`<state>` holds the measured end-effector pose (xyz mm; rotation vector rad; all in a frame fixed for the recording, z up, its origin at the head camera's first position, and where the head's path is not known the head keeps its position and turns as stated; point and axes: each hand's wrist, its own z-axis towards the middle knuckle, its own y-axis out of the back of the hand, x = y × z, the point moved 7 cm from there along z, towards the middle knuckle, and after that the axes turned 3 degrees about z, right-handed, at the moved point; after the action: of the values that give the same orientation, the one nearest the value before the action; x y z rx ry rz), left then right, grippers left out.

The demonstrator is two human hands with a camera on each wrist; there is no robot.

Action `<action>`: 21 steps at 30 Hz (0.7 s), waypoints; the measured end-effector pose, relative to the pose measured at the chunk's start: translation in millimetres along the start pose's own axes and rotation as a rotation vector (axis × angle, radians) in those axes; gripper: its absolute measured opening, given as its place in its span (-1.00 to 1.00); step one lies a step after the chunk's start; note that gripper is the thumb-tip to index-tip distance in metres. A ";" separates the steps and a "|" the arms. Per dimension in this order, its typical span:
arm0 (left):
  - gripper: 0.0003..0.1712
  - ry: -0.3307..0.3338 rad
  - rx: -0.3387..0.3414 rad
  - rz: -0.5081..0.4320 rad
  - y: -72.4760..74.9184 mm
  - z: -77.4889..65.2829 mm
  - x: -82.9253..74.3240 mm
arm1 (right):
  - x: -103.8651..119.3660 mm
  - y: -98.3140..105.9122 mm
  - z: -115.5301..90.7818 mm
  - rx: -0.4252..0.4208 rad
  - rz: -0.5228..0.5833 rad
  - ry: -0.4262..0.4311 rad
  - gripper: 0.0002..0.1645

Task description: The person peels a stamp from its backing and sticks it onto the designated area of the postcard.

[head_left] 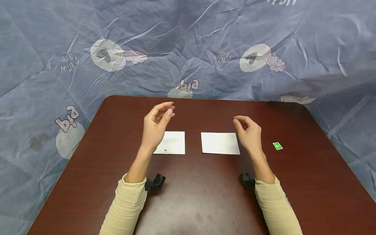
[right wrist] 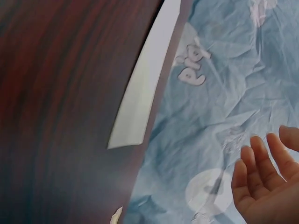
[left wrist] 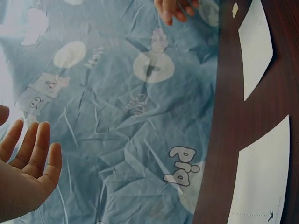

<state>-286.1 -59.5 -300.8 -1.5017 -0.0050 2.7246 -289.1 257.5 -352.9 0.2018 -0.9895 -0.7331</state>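
Both hands are raised above the table and hold nothing. My left hand (head_left: 154, 125) hovers over the left part of a white card (head_left: 174, 142) that carries a small dark mark near its bottom edge; its fingers bend loosely, as the left wrist view of the hand (left wrist: 30, 170) also shows. Beside the right end of a second white card (head_left: 220, 143) my right hand (head_left: 250, 133) hangs in the air, fingers relaxed and slightly bent. The right wrist view shows that hand (right wrist: 266, 182) with nothing in it. A small green rectangular piece (head_left: 277, 146) lies to its right.
The dark reddish-brown table (head_left: 194, 189) has rounded far corners. Behind it hangs a creased blue-grey cloth (head_left: 182, 42) with printed cartoon shapes and letters. Black wrist-worn mounts (head_left: 155, 182) sit at both sleeve cuffs.
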 end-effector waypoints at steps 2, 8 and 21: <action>-0.72 0.004 -0.001 0.001 1.3 0.6 0.2 | -4.9 4.1 1.4 -0.027 -0.015 -0.016 -0.83; -0.72 0.026 -0.007 -0.006 4.7 1.0 2.3 | -13.2 7.1 4.4 -0.050 -0.024 -0.027 -0.83; -0.71 0.039 -0.006 -0.016 6.4 3.7 3.7 | -31.8 20.1 10.4 -0.117 -0.095 -0.119 -0.82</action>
<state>-291.4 -65.7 -302.0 -1.5500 -0.0242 2.6848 -298.8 294.7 -359.5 0.1045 -1.0516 -0.8957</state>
